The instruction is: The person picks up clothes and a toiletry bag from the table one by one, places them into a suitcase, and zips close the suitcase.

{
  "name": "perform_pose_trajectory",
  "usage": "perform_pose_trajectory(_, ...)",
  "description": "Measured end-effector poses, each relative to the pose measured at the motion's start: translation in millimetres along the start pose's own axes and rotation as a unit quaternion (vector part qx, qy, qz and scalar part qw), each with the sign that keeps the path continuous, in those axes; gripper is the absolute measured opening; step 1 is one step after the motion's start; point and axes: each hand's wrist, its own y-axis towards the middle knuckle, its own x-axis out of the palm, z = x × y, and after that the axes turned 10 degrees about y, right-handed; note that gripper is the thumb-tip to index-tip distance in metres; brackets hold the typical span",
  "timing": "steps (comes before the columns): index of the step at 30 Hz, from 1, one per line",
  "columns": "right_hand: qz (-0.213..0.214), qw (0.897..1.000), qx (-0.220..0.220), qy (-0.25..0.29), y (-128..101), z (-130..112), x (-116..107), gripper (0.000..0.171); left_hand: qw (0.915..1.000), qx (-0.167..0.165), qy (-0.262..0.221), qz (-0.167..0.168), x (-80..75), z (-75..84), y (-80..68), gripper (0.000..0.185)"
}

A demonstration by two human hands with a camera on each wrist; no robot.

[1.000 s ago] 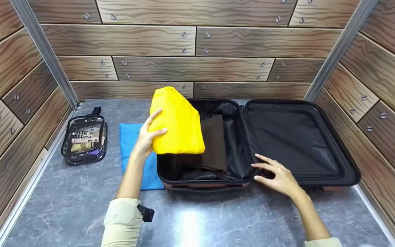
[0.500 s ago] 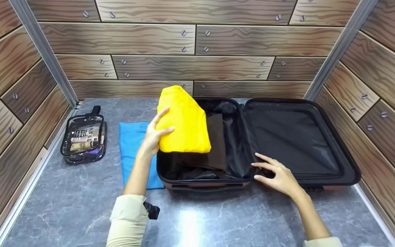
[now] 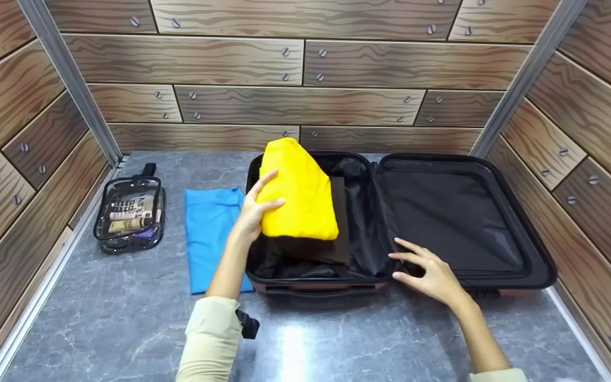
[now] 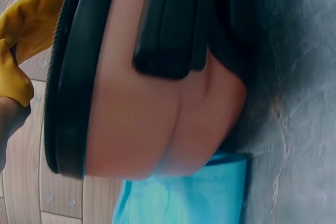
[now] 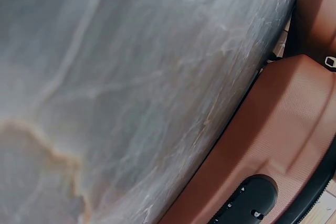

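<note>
Left hand: the left hand (image 3: 256, 209) grasps the left edge of a folded yellow cloth (image 3: 301, 192), thumb on top and fingers along its side.
Yellow cloth: held over the left half of the open suitcase (image 3: 496, 276), above a dark folded cloth (image 3: 337, 233) that lies inside; whether it already rests on that cloth cannot be told. In the left wrist view a corner of it (image 4: 21, 35) shows past the case's rim.
Right hand: the right hand (image 3: 430, 273) is released, fingers spread and fairly straight, resting at the front rim of the case near the hinge between the two halves.
Suitcase: lies open on the grey bench (image 3: 125, 318), black lining inside, brown shell outside (image 5: 273, 145).
Blue cloth: a folded blue cloth (image 3: 207, 233) lies flat on the bench just left of the case, touching its side.
Pouch: a clear pouch (image 3: 129, 212) with tubes in it stands further left, near the wall.
</note>
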Motion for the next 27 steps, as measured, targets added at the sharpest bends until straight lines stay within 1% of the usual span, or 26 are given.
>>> perform_pose_trajectory(11, 0.003, 1.0, -0.004, 0.001, 0.3, 0.8, 0.7, 0.04, 0.9999, -0.01, -0.001, -0.009, 11.4, -18.9, 6.6, 0.063)
perform_pose_trajectory(17, 0.004, 1.0, -0.003, 0.002, 0.0, 0.3, 0.5, 0.041, 0.9998, -0.019, 0.002, -0.009, 14.6, -29.6, 11.9, 0.063)
perform_pose_trajectory(27, 0.001, 1.0, 0.003, 0.002, -0.7, -0.4, -0.1, 0.041, 0.998, -0.061, 0.001, -0.017, 14.1, -43.7, 15.3, 0.063)
